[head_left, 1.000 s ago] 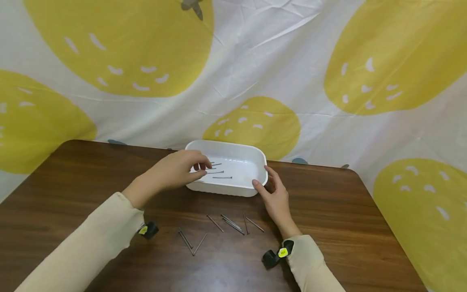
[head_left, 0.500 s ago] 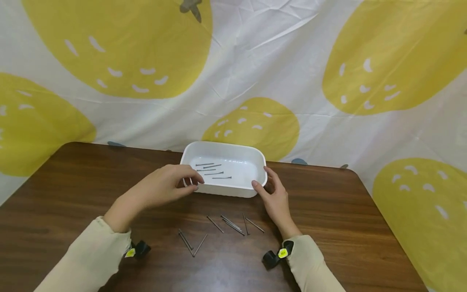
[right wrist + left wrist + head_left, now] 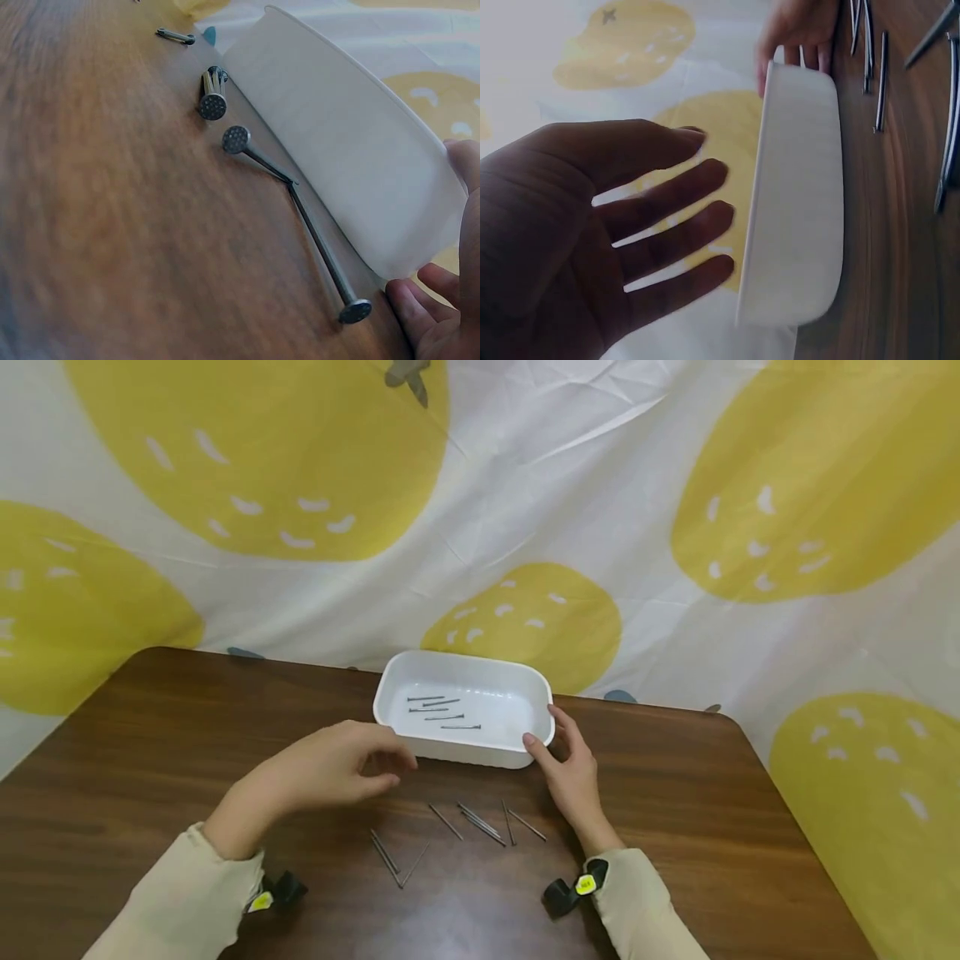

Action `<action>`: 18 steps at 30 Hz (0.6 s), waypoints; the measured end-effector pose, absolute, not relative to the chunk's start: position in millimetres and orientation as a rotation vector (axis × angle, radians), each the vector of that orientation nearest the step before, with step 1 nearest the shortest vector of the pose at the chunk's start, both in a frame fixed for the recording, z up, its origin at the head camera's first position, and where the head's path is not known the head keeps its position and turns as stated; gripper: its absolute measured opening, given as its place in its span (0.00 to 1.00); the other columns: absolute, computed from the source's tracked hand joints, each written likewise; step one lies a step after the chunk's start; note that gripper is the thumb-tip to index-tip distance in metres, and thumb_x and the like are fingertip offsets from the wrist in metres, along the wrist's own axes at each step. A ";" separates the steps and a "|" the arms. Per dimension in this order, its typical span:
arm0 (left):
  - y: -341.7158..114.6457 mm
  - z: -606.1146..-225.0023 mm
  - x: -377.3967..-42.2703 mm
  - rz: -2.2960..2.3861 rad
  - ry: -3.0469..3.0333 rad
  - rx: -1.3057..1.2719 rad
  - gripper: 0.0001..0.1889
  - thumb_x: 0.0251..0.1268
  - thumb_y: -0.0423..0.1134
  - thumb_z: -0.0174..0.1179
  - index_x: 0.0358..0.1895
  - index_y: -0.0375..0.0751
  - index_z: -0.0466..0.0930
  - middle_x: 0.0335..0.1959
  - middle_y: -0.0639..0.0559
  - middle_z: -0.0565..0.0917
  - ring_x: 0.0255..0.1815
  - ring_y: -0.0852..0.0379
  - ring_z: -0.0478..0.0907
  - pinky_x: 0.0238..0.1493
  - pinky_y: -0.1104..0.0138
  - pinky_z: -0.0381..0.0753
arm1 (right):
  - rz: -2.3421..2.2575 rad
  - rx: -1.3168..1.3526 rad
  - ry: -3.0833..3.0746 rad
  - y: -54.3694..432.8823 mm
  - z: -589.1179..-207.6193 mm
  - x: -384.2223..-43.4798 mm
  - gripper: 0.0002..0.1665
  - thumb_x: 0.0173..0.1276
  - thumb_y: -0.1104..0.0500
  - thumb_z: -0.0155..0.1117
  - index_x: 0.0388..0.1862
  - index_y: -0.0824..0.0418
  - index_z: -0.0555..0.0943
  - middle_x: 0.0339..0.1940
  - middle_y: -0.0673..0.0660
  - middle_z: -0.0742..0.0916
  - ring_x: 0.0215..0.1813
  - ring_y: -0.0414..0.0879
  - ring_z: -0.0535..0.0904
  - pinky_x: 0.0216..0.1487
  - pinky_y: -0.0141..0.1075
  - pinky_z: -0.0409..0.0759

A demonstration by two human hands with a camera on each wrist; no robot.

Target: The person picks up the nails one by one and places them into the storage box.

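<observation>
A white rectangular plastic tray [image 3: 495,753] with rounded corners stands near the table's far edge. Several nails [image 3: 444,710] lie on its floor, toward the left. My right hand [image 3: 572,777] holds the tray's right end, thumb at the rim and fingers along the outer wall. Just in front of the tray's left part hovers my left hand [image 3: 330,768], its fingers loosely bent and nothing between them. The left wrist view shows that hand [image 3: 630,217] apart from the tray wall. More nails [image 3: 480,823] lie loose on the table before the tray, heads plain in the right wrist view.
The brown wooden table [image 3: 712,827] has rounded far corners. Behind it hangs a white cloth [image 3: 315,602] with large yellow fruit shapes, close to the tray's back. One group of nails [image 3: 386,856] lies farther left and nearer me. Each wrist wears a black camera strap.
My left hand has come out from over the tray, moving left and toward me, leaving nails in view inside. The right hand keeps its hold on the tray.
</observation>
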State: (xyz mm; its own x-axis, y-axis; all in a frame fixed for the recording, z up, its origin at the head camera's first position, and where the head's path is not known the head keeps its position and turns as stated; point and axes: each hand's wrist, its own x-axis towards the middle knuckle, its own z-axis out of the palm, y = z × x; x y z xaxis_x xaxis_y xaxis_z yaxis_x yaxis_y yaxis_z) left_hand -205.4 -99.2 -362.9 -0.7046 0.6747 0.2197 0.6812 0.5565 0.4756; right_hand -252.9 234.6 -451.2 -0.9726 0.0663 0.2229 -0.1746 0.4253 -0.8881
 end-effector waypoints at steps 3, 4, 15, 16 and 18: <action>-88.5 -364.3 -200.6 -0.799 -2.823 -1.254 0.11 0.60 0.34 0.65 0.45 0.50 0.86 0.43 0.60 0.87 0.44 0.62 0.82 0.48 0.63 0.83 | 1.560 0.083 -2.460 238.9 -451.2 -251.8 0.38 0.69 0.46 0.68 0.75 0.47 0.68 0.63 0.62 0.84 0.64 0.55 0.82 0.63 0.51 0.77; -84.6 -365.6 -199.0 -0.785 -2.847 -1.264 0.12 0.59 0.34 0.65 0.45 0.50 0.86 0.42 0.61 0.87 0.44 0.62 0.82 0.49 0.63 0.82 | 1.558 0.083 -2.461 239.9 -451.0 -251.6 0.38 0.69 0.46 0.68 0.75 0.47 0.68 0.63 0.62 0.84 0.64 0.55 0.82 0.63 0.51 0.77; -57.4 -380.4 -186.8 -0.694 -3.117 -1.360 0.17 0.44 0.25 0.66 0.33 0.55 0.83 0.32 0.64 0.82 0.32 0.67 0.74 0.36 0.69 0.77 | 1.578 0.061 -2.460 241.4 -447.7 -247.2 0.38 0.69 0.50 0.69 0.76 0.49 0.68 0.65 0.65 0.82 0.65 0.57 0.80 0.68 0.52 0.74; -57.2 -380.4 -186.1 -0.694 -3.136 -1.359 0.17 0.44 0.24 0.66 0.32 0.55 0.83 0.31 0.64 0.81 0.31 0.67 0.73 0.35 0.69 0.75 | 1.577 0.067 -2.453 242.9 -452.6 -250.3 0.38 0.69 0.50 0.69 0.75 0.48 0.68 0.64 0.64 0.83 0.65 0.56 0.81 0.68 0.52 0.74; -57.4 -380.2 -185.2 -0.689 -3.156 -1.357 0.18 0.43 0.23 0.66 0.31 0.56 0.82 0.30 0.63 0.81 0.30 0.66 0.72 0.33 0.70 0.73 | 1.585 0.080 -2.442 242.3 -452.3 -250.3 0.38 0.68 0.49 0.69 0.75 0.48 0.68 0.64 0.64 0.83 0.65 0.56 0.80 0.68 0.52 0.74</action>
State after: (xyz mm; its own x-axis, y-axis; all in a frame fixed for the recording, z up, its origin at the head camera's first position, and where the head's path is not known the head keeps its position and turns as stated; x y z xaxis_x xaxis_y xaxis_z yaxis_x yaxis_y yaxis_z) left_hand -185.2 -57.4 -380.2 -0.6451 0.7446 -0.1716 0.6052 0.6350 0.4801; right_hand -250.3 242.3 -452.3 -0.9725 0.0783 0.2196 -0.1687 0.4137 -0.8947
